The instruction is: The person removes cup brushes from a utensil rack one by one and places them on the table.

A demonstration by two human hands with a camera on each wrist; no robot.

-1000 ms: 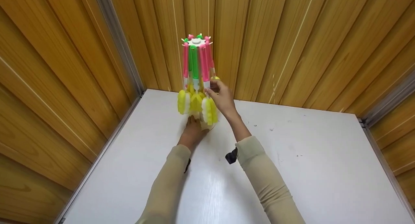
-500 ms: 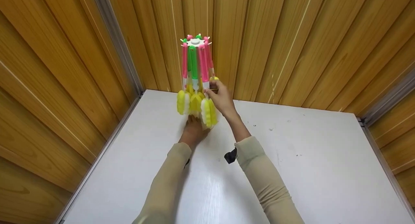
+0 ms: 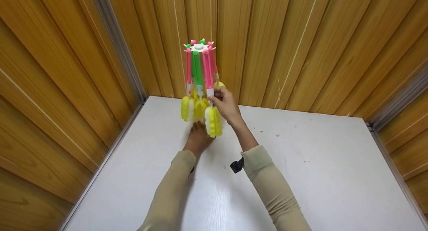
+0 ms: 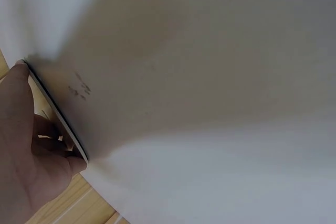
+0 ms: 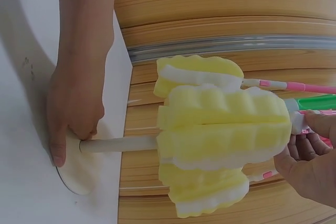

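Observation:
A white stand with a star-shaped top (image 3: pixel 199 47) carries several hanging sponge brushes, with pink or green handles and yellow-and-white heads. Low down, my left hand (image 3: pixel 197 138) holds the stand's round base (image 5: pixel 79 179) at its rim; the left wrist view has that base (image 4: pixel 59 113) edge-on, with fingers curled beside it. My right hand (image 3: pixel 229 105) pinches the near pink-handled sponge brush (image 3: pixel 213 121) at its white neck, above the sponge. Below the sponge heads, the right wrist view shows the pole (image 5: pixel 126 144). Brushes at the back are partly hidden.
The stand is near the far edge of a white table (image 3: pixel 301 177) with small dark marks on it. Wood-panelled walls (image 3: pixel 267 47) rise behind and at both sides. Grey metal strips (image 3: pixel 117 43) run along the corners.
The head view has shifted slightly, so everything sits a little lower. The near brush's sponge hangs slightly lower and covers more of the base. Both hands keep their places.

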